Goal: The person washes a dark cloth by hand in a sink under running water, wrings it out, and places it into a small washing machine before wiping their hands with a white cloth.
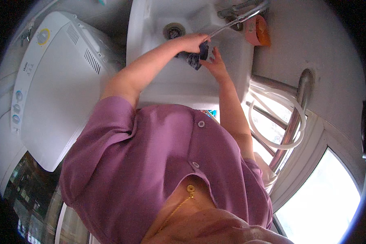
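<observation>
My left hand (pixel 195 43) is closed on a dark, wet-looking cloth (pixel 194 61) over a white sink (pixel 183 88). The cloth hangs below the fingers, and its exact kind cannot be told. A long metal faucet spout (pixel 228 25) slants down from the upper right to my left hand. Just right of the cloth is my right hand (pixel 216 65), its fingers spread and its thumb at the cloth's edge. Left of the hands lies the sink's drain (pixel 174 30), with something dark close beneath my left wrist.
A white Haier washing machine (pixel 64 82) stands on the left. An orange-pink plastic container (pixel 258 30) is by the wall beyond the sink's right edge. At the right, a white corrugated hose (pixel 302 122) loops around metal rails (pixel 303 91) near a bright window (pixel 323 195).
</observation>
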A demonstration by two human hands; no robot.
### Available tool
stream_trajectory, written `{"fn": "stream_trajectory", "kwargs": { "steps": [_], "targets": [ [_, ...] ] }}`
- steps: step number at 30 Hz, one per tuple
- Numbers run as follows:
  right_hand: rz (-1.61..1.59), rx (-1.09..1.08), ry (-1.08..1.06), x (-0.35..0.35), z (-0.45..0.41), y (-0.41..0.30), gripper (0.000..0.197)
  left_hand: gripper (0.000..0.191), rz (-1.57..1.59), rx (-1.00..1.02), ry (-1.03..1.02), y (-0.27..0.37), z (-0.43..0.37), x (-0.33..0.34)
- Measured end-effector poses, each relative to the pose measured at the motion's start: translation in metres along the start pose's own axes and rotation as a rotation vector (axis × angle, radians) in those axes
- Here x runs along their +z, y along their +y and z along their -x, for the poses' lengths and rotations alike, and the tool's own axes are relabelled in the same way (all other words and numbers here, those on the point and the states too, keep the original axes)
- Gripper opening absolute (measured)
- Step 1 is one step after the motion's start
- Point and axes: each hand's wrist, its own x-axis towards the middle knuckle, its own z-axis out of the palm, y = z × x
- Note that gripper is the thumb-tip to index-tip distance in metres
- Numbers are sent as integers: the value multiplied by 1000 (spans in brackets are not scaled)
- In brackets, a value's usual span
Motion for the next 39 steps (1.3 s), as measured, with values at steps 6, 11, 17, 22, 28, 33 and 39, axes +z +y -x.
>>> {"fn": "stream_trajectory", "kwargs": {
  "steps": [6,11,17,22,28,33,39],
  "targets": [
    [241,37,-63,3,-19,-14,46,73,220,164,196,-19,42,18],
    [-486,82,-114,24,2,-49,36,99,345,-56,107,-50,55,64],
    [-1057,124,-130,13,4,-68,37,77,414,-83,231,-69,43,82],
    [-1180,439,44,3,-35,18,45,74,1008,-174,435,-11,41,64],
    [-1277,468,7,43,-35,51,46,52,-188,37,675,96,57,54],
    [-1211,417,12,72,-46,31,39,45,345,-392,599,-9,7,50],
    [-1090,475,-46,54,-60,61,40,42,50,-87,683,53,44,92]
  ]
}}
